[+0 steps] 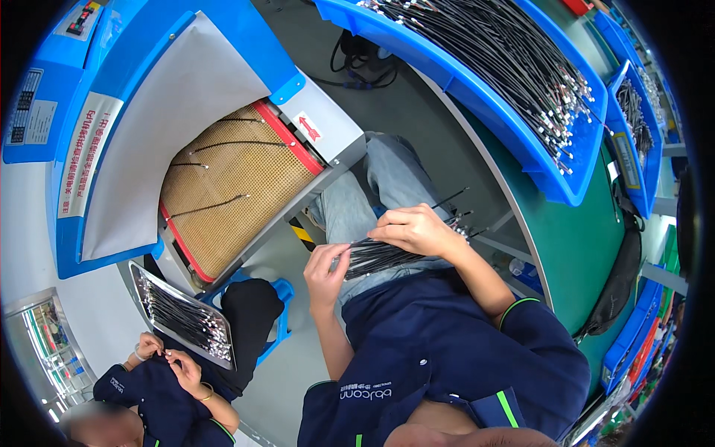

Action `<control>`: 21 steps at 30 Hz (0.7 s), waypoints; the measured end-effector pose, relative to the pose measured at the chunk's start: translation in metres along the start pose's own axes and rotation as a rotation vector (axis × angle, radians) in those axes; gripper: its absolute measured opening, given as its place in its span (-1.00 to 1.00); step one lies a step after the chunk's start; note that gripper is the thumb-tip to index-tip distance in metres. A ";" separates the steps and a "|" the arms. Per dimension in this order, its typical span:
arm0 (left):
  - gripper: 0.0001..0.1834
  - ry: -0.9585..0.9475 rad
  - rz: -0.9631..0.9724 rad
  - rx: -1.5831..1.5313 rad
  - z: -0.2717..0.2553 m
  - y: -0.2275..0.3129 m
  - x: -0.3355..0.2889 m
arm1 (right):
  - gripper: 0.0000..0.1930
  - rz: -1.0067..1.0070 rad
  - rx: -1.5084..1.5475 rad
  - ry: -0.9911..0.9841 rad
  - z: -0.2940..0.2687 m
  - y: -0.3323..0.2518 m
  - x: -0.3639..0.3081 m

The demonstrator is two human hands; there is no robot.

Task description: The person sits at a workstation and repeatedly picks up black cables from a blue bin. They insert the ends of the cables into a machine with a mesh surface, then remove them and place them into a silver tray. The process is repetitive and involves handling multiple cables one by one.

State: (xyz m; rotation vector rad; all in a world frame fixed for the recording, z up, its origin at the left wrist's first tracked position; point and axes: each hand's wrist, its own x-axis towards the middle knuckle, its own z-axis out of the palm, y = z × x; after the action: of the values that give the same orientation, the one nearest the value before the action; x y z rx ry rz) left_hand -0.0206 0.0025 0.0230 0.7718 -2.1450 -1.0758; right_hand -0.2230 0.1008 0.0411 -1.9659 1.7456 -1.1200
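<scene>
One slim black cable seems pinched in the closed fingers of the right hand above a cable bundle on the lap; the left hand's fingers bunch at the bundle's end, their grip unclear. Singling out one cable appears underway, calling for a light pinch without snagging crowded strands. Beyond are a mesh conveyor belt, a heaped blue bin on the green desk, and a co-worker.

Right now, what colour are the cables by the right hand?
The cables are mostly black, clearest in the head view.
</scene>
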 end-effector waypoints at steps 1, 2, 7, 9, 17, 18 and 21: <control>-0.81 -0.002 0.011 0.001 0.000 0.001 0.000 | -0.86 -0.002 0.002 -0.001 0.000 0.000 0.000; -0.81 0.003 0.041 0.016 -0.001 0.001 0.001 | -0.86 -0.006 0.013 0.002 0.000 0.000 0.000; -0.80 0.006 0.161 0.056 0.000 0.002 0.005 | -0.87 -0.019 0.060 0.013 0.002 0.001 0.000; -0.80 0.019 0.169 0.068 0.000 0.004 0.007 | -0.87 -0.015 0.064 0.018 0.003 0.001 0.000; -0.82 -0.061 0.234 0.129 -0.004 0.003 0.014 | -0.86 0.007 0.124 -0.011 0.003 0.007 -0.003; -0.82 -0.072 0.232 0.145 -0.005 0.003 0.014 | -0.86 0.016 0.129 -0.025 0.004 0.008 -0.004; -0.84 -0.091 0.207 0.177 -0.008 0.002 0.014 | -0.84 0.028 0.167 -0.027 0.009 0.013 -0.007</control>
State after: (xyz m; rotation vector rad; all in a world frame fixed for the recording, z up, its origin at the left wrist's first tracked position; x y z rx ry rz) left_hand -0.0239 -0.0104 0.0318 0.5714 -2.3625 -0.8365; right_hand -0.2253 0.1023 0.0241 -1.8434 1.6060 -1.1827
